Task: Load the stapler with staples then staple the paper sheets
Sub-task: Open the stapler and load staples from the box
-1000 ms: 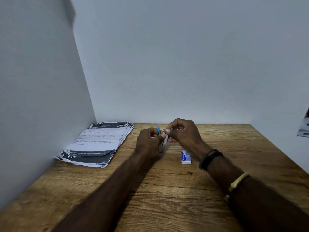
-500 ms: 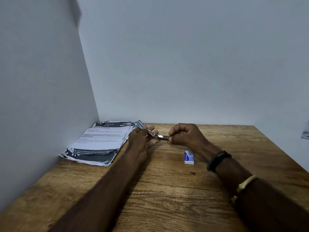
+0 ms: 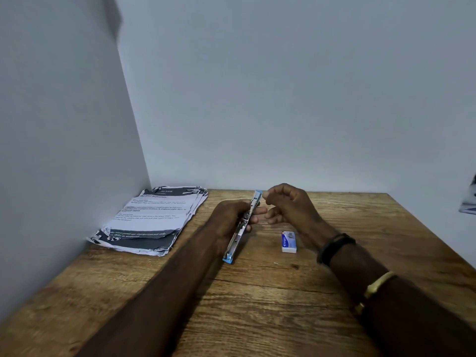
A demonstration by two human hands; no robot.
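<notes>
My left hand [image 3: 233, 215] grips a small metal stapler [image 3: 242, 228] with blue ends, swung fully open into one long strip that runs from near the table's back edge down toward me. My right hand [image 3: 288, 204] hovers just right of the stapler's far end, fingers curled, thumb and forefinger pinched close together; whether they hold staples is too small to tell. A small white and blue staple box [image 3: 288, 242] lies on the table below my right wrist. A fanned stack of printed paper sheets [image 3: 152, 217] lies at the left, against the wall.
The wooden table [image 3: 270, 300] sits in a corner, with white walls at the left and back. A dark-and-white object [image 3: 468, 202] shows at the right frame edge. My right forearm wears a black band and a yellow bangle.
The stapler has swung from a short, partly open shape between both hands to a fully unfolded strip in my left hand. My right hand has let go of it and lifted slightly.
</notes>
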